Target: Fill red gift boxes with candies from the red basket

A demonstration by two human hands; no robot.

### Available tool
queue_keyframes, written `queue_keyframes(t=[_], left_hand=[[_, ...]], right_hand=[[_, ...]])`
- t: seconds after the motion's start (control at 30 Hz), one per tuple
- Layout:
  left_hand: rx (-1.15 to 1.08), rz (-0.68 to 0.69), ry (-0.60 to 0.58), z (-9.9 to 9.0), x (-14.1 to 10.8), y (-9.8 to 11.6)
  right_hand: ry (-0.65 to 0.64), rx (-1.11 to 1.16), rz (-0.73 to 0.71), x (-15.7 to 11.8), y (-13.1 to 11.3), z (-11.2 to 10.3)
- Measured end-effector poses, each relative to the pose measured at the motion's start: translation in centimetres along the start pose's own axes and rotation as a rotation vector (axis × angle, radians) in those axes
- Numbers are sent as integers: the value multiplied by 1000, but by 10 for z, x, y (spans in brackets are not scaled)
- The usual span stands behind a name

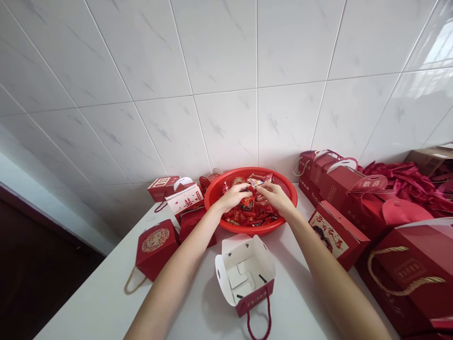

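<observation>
From my end, head view: both hands are in over the red basket, which sits on the white surface by the tiled wall. Left hand and right hand near each other, fingers curled above wrapped packets, mostly red. Grip narrow on both; whether either pinches a packet, I cannot tell.

Open box between my forearms, just on the near side of the basket: white inside, flaps up, dark red cord handle hanging toward me. Left of the basket, a group of red boxes, one with a tan rope handle. Right, more red gift boxes, with crumpled red material behind, and a brown carton at the far right.
</observation>
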State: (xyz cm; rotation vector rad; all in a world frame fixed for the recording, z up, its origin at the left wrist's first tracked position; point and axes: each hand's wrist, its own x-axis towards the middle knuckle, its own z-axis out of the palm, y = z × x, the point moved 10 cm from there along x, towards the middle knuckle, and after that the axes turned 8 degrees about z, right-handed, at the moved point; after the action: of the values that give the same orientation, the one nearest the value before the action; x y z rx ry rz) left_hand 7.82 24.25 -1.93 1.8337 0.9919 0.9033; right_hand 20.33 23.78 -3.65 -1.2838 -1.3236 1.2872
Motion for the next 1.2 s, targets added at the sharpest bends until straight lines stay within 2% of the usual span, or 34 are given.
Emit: queue_keyframes(t=[0.17,0.27,0.37,0.43,0.57,0.63,0.73,0.87,0.9,0.97,1.03,1.07,1.13,1.2], left_hand=[[-50,71,76,-7,1,5],[-57,109,93,-8,1,6],[-38,134,103,-9,2,7],[19,118,166,-15,1,3],[145,-4,316,-33,-3,-12],[216,-46,299,-34,-4,-15],[400,-6,190,-22,-3,-6],[681,152,5,7,-2,16],[715,188,-94,20,-2,19],[727,239,-380,53,-7,19],[741,223,-647,80,-16,14],[778,193,-727,89,-18,11],[935,132,-774,98,-16,5],[1108,109,-752,105,-8,4]], right_hand=[[-185,11,87,-9,5,19],[-227,42,85,-9,7,21],[-158,24,46,-4,7,13],[-102,6,8,-2,4,8],[57,62,-44,-2,-3,-8],[131,132,-35,-4,-3,-17],[201,214,-17,-5,-1,-25],[274,289,-39,-6,-2,-35],[285,306,-45,-6,-2,-37],[305,338,-53,-6,-1,-39],[316,363,-58,-6,-1,-41],[317,374,-61,-6,-1,-41],[316,394,-67,-7,-2,-40],[317,408,-71,-8,-2,-40]])
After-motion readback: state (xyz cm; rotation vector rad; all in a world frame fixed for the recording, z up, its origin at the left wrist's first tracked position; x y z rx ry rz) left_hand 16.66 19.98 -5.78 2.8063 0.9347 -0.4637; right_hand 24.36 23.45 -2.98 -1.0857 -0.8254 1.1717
